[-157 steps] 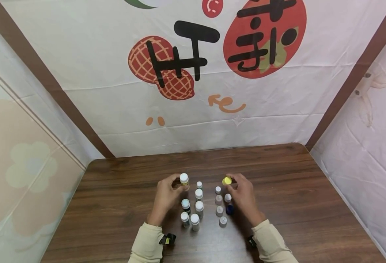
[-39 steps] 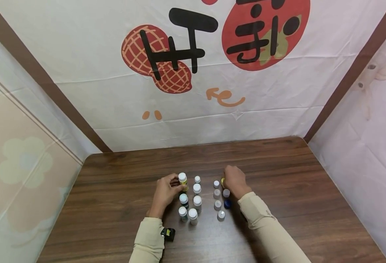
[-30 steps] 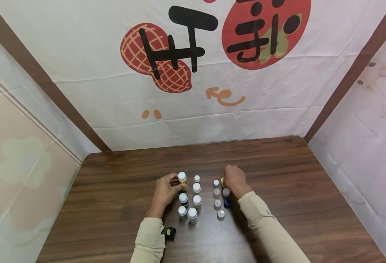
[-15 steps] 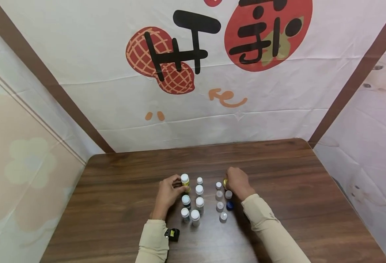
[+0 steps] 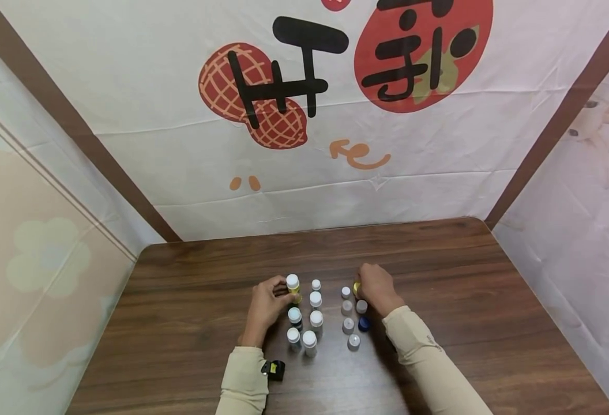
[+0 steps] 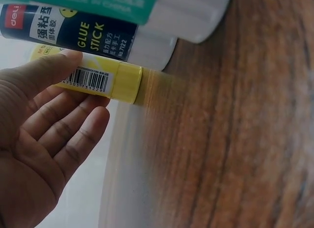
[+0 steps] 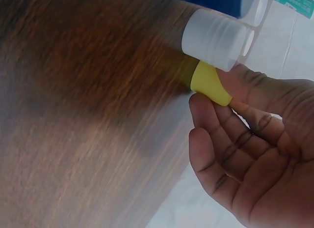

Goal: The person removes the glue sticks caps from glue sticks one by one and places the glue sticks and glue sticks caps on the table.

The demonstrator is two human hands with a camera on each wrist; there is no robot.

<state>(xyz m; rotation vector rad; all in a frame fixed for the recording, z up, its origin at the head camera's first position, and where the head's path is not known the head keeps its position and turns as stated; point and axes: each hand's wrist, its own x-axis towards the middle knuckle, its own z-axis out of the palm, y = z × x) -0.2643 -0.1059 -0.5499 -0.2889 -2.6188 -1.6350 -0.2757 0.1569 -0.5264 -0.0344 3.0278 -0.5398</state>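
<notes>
My left hand (image 5: pixel 265 304) pinches a yellow glue stick (image 6: pixel 125 83) between thumb and fingers. This glue stick stands upright on the table with its white top up. Beside it in the left wrist view are a dark blue glue stick (image 6: pixel 98 34) and a teal one (image 6: pixel 113 4). On the other side, my right hand (image 5: pixel 379 288) pinches a small yellow cap (image 7: pixel 210 85) at the table surface, mostly hidden by the hand in the head view. Touching or very near that cap is a whitish translucent cap (image 7: pixel 213 39); a blue cap (image 5: pixel 364 324) stands nearer me.
Several white-topped glue sticks (image 5: pixel 309 343) stand in two columns left of centre. Several loose white or clear caps (image 5: pixel 348 325) form two columns to the right. Bare wood lies around them on the brown table (image 5: pixel 206 276). A printed cloth (image 5: pixel 180 115) hangs behind.
About five seconds ago both hands held the yellow glue stick and yellow cap raised; now both are down at the table, at the far ends of their columns. Over the last second the hands barely move.
</notes>
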